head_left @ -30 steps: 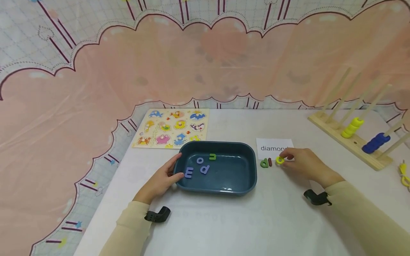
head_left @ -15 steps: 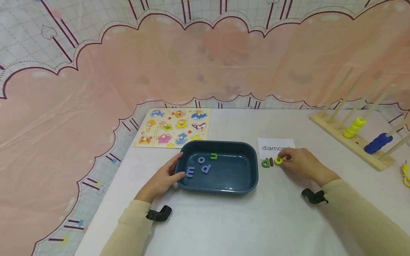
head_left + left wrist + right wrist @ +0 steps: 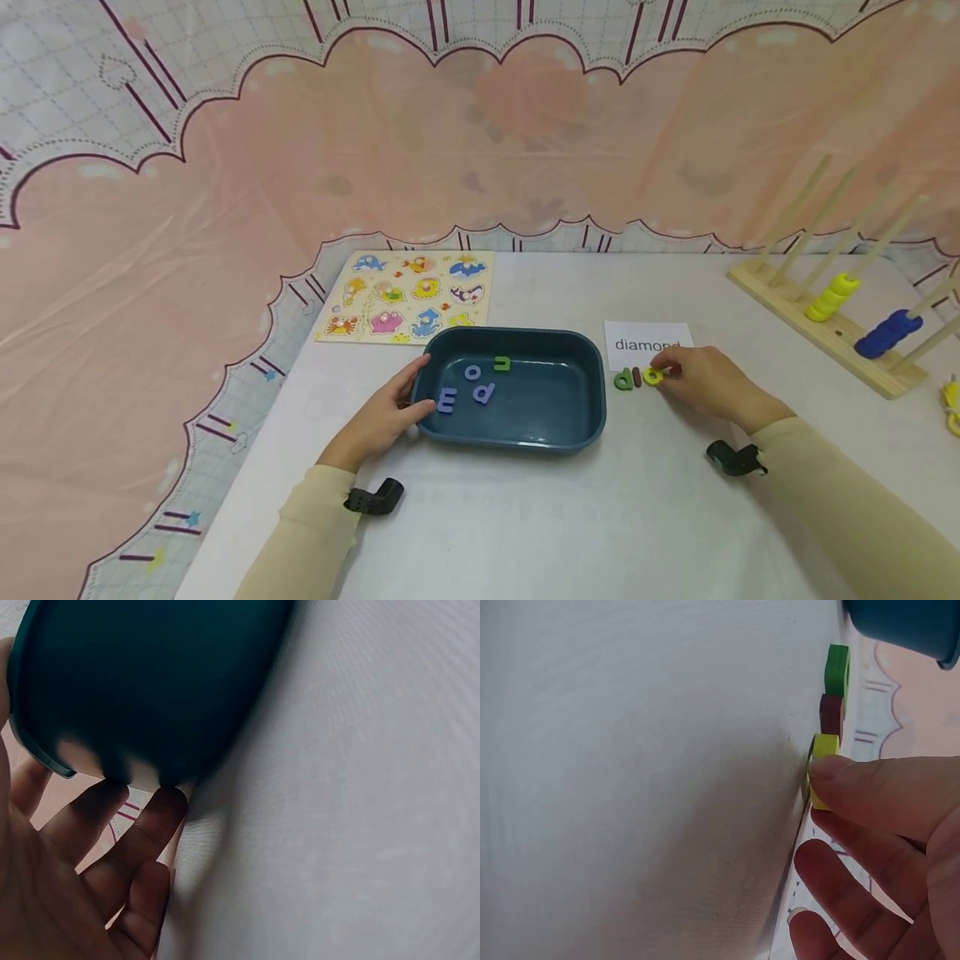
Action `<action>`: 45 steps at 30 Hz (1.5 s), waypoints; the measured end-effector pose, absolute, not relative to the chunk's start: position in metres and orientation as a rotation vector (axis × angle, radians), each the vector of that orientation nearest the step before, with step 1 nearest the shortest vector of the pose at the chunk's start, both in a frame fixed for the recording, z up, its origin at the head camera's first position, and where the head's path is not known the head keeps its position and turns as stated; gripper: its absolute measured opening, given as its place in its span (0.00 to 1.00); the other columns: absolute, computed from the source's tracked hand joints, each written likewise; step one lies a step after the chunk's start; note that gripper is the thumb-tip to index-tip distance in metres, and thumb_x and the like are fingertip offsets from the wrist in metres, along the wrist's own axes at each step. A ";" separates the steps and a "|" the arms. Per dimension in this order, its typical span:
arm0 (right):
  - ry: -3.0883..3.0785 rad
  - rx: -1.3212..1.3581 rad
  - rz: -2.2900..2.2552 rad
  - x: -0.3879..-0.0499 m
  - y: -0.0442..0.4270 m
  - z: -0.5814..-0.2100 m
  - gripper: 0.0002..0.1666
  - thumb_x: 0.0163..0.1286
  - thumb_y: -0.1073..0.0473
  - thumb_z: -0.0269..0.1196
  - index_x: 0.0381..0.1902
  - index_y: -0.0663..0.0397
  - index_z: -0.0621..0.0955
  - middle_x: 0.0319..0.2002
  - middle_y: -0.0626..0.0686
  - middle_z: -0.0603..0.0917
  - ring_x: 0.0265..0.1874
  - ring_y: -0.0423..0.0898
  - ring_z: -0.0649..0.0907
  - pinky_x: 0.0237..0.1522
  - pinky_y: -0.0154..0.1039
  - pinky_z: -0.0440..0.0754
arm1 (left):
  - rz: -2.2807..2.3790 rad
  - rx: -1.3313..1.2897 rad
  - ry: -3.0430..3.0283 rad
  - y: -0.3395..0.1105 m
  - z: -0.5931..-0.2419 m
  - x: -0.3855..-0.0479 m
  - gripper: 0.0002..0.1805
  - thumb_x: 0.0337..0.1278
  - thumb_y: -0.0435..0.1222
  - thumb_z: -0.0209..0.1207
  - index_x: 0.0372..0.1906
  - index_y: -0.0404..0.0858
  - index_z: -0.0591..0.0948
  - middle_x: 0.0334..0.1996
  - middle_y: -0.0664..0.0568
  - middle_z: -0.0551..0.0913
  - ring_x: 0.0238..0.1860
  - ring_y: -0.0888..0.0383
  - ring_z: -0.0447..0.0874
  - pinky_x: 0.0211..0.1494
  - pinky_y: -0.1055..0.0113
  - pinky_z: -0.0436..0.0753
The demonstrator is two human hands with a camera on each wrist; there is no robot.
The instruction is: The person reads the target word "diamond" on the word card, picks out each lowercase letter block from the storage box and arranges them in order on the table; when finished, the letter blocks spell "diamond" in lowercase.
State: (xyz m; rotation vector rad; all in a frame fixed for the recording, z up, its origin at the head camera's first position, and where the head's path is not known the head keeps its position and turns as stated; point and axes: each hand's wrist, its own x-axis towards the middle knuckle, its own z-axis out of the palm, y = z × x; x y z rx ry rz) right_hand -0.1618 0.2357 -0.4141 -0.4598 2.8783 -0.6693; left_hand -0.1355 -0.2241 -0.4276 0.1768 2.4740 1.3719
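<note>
My left hand [image 3: 378, 422] grips the left end of a dark blue tray [image 3: 517, 442], thumb over its rim and fingers against the outer wall [image 3: 172, 690]. Inside lie a purple m [image 3: 446, 400], a purple o [image 3: 472, 372], a green letter like n or u [image 3: 502, 363] and a purple d- or p-shaped letter [image 3: 483, 393]. My right hand [image 3: 712, 383] pinches a round yellow letter [image 3: 825, 745] between thumb and index finger, low at the table. Beside it stand a thin dark red letter [image 3: 637, 377] and a green d [image 3: 623, 379], under a white card [image 3: 630, 333] reading "diamond", partly covered by my fingers.
Behind the tray lies a wooden sea-animal puzzle board [image 3: 363, 296]. A wooden peg rack [image 3: 825, 329] with yellow beads [image 3: 832, 298] and blue beads [image 3: 888, 333] stands at the right. Near the right edge is a yellow cord [image 3: 952, 404].
The yellow letter has slid slightly left, closer to the dark red one, in my right hand's pinch. My left hand keeps its hold on the tray; the whole view shifts a little.
</note>
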 end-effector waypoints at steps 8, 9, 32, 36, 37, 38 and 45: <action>2.862 -0.442 -0.671 -0.164 0.236 -0.413 0.15 0.66 0.64 0.66 0.50 0.63 0.84 0.42 0.60 0.86 0.40 0.56 0.81 0.49 0.59 0.79 | 1.383 0.167 2.459 -0.224 -0.428 -0.136 0.43 0.66 0.45 0.63 0.80 0.53 0.54 0.77 0.42 0.57 0.74 0.42 0.59 0.71 0.41 0.61; 2.862 -0.444 -0.671 -0.164 0.235 -0.413 0.15 0.66 0.64 0.66 0.50 0.63 0.84 0.42 0.60 0.86 0.40 0.56 0.81 0.49 0.59 0.79 | 1.381 0.167 2.461 -0.225 -0.427 -0.136 0.43 0.66 0.45 0.63 0.80 0.53 0.54 0.77 0.42 0.57 0.74 0.42 0.59 0.71 0.41 0.60; 2.855 -0.455 -0.650 -0.162 0.236 -0.412 0.17 0.66 0.63 0.65 0.52 0.63 0.83 0.44 0.62 0.86 0.43 0.59 0.82 0.50 0.61 0.78 | 1.366 0.166 2.470 -0.224 -0.427 -0.131 0.42 0.67 0.45 0.62 0.80 0.50 0.54 0.77 0.40 0.57 0.74 0.40 0.58 0.71 0.41 0.60; 2.846 -0.419 -0.665 -0.161 0.237 -0.403 0.20 0.68 0.61 0.63 0.56 0.62 0.81 0.49 0.65 0.84 0.49 0.64 0.80 0.52 0.63 0.77 | 1.366 0.170 2.468 -0.225 -0.427 -0.131 0.42 0.67 0.45 0.62 0.80 0.50 0.54 0.77 0.40 0.57 0.74 0.40 0.59 0.71 0.40 0.60; 2.848 -0.418 -0.671 -0.160 0.237 -0.400 0.21 0.69 0.60 0.64 0.57 0.62 0.81 0.50 0.66 0.84 0.49 0.64 0.80 0.52 0.63 0.77 | 1.365 0.170 2.468 -0.225 -0.428 -0.132 0.42 0.67 0.45 0.62 0.80 0.50 0.54 0.77 0.40 0.58 0.74 0.40 0.59 0.71 0.41 0.60; 2.851 -0.424 -0.676 -0.160 0.237 -0.396 0.21 0.69 0.60 0.64 0.58 0.62 0.80 0.50 0.66 0.83 0.50 0.64 0.80 0.51 0.63 0.77 | 1.369 0.170 2.465 -0.225 -0.428 -0.132 0.42 0.67 0.45 0.62 0.80 0.50 0.54 0.77 0.41 0.58 0.74 0.41 0.59 0.71 0.41 0.60; 2.941 -0.555 -0.683 -0.157 0.231 -0.373 0.20 0.66 0.61 0.68 0.55 0.61 0.82 0.44 0.63 0.85 0.39 0.57 0.82 0.38 0.50 0.79 | 1.372 0.182 2.455 -0.225 -0.427 -0.134 0.43 0.67 0.45 0.62 0.80 0.51 0.54 0.76 0.41 0.58 0.74 0.41 0.60 0.71 0.41 0.60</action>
